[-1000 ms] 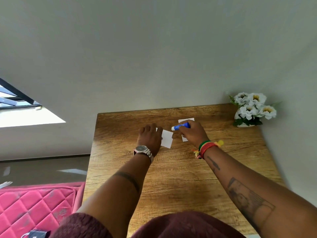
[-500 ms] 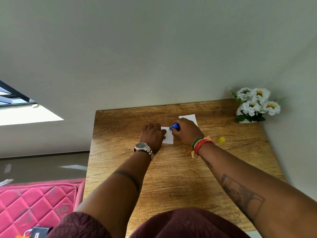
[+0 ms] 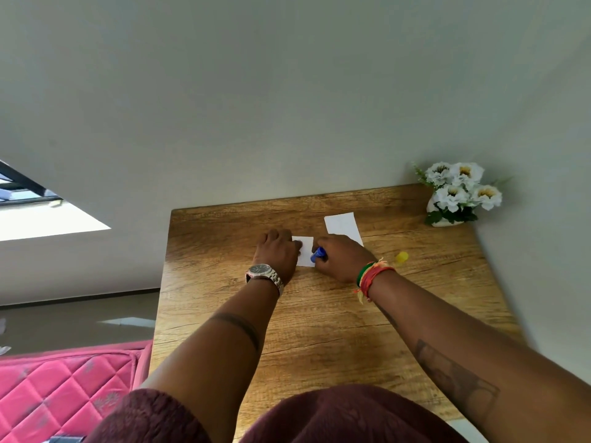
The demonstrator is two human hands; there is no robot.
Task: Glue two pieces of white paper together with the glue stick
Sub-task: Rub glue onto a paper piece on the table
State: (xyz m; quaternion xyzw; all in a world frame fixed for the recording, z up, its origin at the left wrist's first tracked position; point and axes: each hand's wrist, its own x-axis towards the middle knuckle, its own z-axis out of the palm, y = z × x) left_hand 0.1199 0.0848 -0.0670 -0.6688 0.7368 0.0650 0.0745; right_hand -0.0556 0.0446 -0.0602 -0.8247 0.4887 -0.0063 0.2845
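At the left edge, beyond the wooden table [image 3: 319,330], lies a pink quilted cushion [image 3: 64,388], well apart from the work. On the table, the left hand [image 3: 277,254], with a wristwatch [image 3: 263,274] on its wrist, lies flat with fingers spread narrow and pins the left edge of the small white paper [image 3: 306,255] to the wood; it grips nothing. Just to the right, the right hand [image 3: 340,259] is closed around the blue glue stick [image 3: 318,254], whose tip seems to touch the right part of that paper. The stick's long axis runs roughly left to right, its tip pointing toward the left hand, so the two hands are near each other with the paper between them. The stroke in hand looks like spreading glue, probably across the sheet toward the pinning fingers. The second white paper [image 3: 343,225] lies farther back and to the right, partly covered at its near corner by the right hand, its long axis tilted away from the person. It is nearer the right hand, which I judge the likelier to fetch it. A small yellow cap [image 3: 401,257] sits right of the banded wrist, and white flowers [image 3: 457,190] stand at the table's far right corner.
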